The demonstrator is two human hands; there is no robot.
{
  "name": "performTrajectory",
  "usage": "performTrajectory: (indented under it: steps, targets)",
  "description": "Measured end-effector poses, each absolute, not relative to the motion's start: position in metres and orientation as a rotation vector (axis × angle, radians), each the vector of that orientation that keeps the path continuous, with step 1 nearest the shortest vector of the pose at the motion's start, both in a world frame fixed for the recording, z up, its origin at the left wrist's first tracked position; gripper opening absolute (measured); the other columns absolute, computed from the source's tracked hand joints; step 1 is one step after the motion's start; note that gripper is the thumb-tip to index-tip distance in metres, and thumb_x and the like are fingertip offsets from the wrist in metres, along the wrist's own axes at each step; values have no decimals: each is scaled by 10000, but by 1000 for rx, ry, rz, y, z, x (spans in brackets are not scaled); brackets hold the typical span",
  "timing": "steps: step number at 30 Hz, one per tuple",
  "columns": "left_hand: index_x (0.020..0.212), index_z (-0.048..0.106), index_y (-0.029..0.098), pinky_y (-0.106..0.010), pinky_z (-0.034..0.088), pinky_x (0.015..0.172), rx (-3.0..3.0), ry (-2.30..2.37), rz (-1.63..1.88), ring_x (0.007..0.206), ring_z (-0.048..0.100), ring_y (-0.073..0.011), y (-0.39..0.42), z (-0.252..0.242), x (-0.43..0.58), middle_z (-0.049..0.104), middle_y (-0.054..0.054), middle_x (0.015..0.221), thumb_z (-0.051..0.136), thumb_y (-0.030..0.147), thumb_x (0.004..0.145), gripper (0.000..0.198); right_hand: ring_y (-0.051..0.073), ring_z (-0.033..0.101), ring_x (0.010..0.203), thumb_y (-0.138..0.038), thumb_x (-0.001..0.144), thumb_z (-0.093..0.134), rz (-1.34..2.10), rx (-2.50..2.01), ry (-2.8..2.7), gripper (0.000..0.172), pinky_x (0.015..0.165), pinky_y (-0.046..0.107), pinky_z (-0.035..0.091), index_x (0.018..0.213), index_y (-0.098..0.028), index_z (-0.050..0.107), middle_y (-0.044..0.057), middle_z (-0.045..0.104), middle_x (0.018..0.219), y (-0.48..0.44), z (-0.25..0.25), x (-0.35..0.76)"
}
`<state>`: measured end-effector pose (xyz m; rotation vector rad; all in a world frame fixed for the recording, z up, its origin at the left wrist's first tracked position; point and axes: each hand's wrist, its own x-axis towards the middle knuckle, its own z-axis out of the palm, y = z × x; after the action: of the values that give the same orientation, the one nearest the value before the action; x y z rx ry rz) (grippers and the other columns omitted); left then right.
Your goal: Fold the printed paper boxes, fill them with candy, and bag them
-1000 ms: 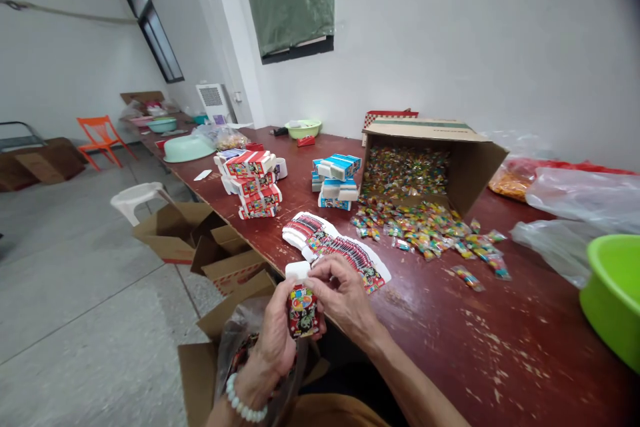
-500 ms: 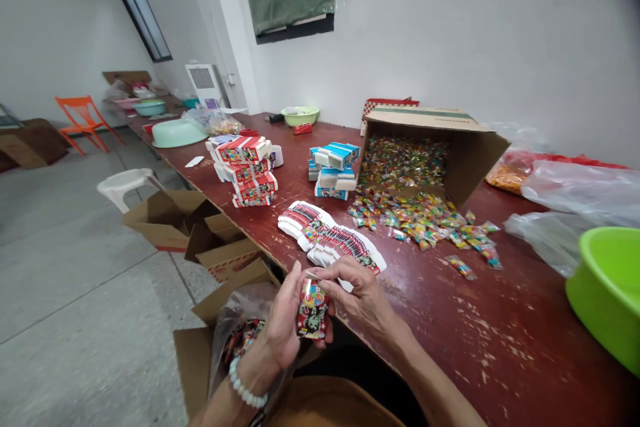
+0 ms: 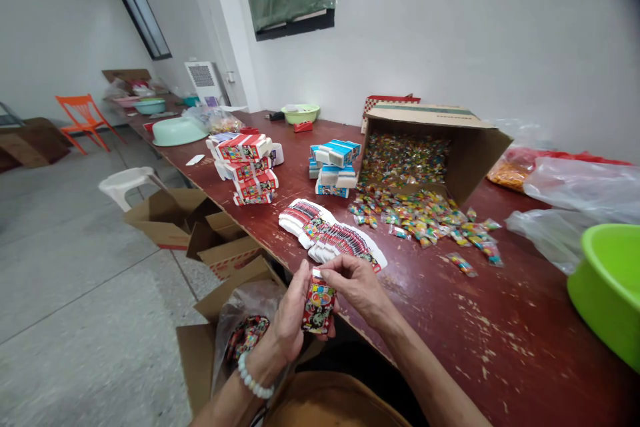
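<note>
A small printed candy box (image 3: 319, 305), red and black with a cartoon figure, stands upright in my left hand (image 3: 290, 317), whose fingers wrap around its sides and back. Thumb and fingers of my right hand (image 3: 353, 283) pinch the white flap at the box's top edge. Just beyond, a fanned row of flat unfolded boxes (image 3: 345, 243) lies on the dark red table (image 3: 450, 320). Loose wrapped candies (image 3: 425, 217) spill from a tipped cardboard carton (image 3: 470, 160). Below my left forearm, a plastic-lined carton (image 3: 200, 363) contains several similar red and black boxes.
Stacks of red-and-white flat boxes (image 3: 253, 170) and blue ones (image 3: 335, 167) stand farther back. A green basin (image 3: 607, 300) and clear plastic bags (image 3: 555, 233) are at the right. Open cardboard cartons (image 3: 165, 217) and a white stool (image 3: 125, 183) line the table's left edge.
The box has shifted slightly up and to the right in my left hand. My right fingers have moved a little at its top flap, and more of the box's front shows.
</note>
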<state>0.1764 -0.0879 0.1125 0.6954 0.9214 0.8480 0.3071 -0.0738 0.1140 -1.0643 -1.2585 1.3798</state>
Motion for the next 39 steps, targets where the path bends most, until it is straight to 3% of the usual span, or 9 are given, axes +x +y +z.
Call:
performTrajectory:
  steps: [7,11,14,17,20,26,30,33,39]
  targets:
    - [1135,608,98,-259,406,305,600,854,768,347,588,-202,-84,117,172,671,-73,615,325,534,933,558,121,591,591,-439,872,659,1240,-884,-1479,226,466,234,468,925,-229,724,37,647,948,-81,98,312]
    - [1125,608,116,-260,403,292,620,834,811,324,559,-183,-84,114,172,663,-43,610,391,439,903,448,190,634,869,-324,861,695,1051,-853,-1552,102,656,276,527,923,-245,713,41,666,990,-82,89,311]
    - [1078,612,142,-247,397,287,651,873,850,327,552,-171,-83,106,174,633,-7,574,462,401,864,368,195,627,911,-206,856,676,880,-874,-1640,68,797,330,507,917,-236,681,41,677,985,-82,86,307]
    - [1042,602,161,-221,429,338,677,870,905,397,594,-153,-79,104,169,640,1,619,504,369,840,306,215,593,1010,-189,855,666,707,-879,-1749,137,899,378,475,985,-231,664,71,634,1066,-84,91,303]
    - [1086,579,175,-222,474,419,704,870,1003,477,620,-144,-72,110,149,646,0,666,486,353,842,316,247,539,1121,-272,829,712,622,-923,-1782,371,931,405,467,1181,-247,596,99,558,1233,-89,102,308]
    - [1136,575,186,-305,515,514,1082,1417,1077,531,608,-164,-67,79,74,638,-9,738,383,520,846,482,196,593,807,-430,850,643,553,-1381,-1507,428,661,322,492,1219,-223,573,82,624,1063,-86,96,373]
    - [902,636,178,-395,514,833,1156,1700,1071,942,634,-274,-69,28,30,691,-90,910,501,468,786,340,206,596,772,-515,806,623,387,-1680,-1334,497,684,348,494,1183,-191,611,91,635,1017,-71,62,426]
    - [907,646,184,-460,387,1023,1221,1839,1068,1137,554,-321,-62,9,18,688,-122,1068,521,423,784,296,260,608,872,-583,788,601,335,-1826,-1432,618,790,413,491,1224,-146,594,146,625,1096,-58,36,439]
    - [1088,657,194,-378,435,965,1480,1703,1066,1025,615,-245,-38,29,63,695,-75,1092,544,368,819,339,408,472,1163,-706,768,585,124,-2086,-1713,768,921,575,388,1310,-165,529,197,515,1353,-46,14,414]
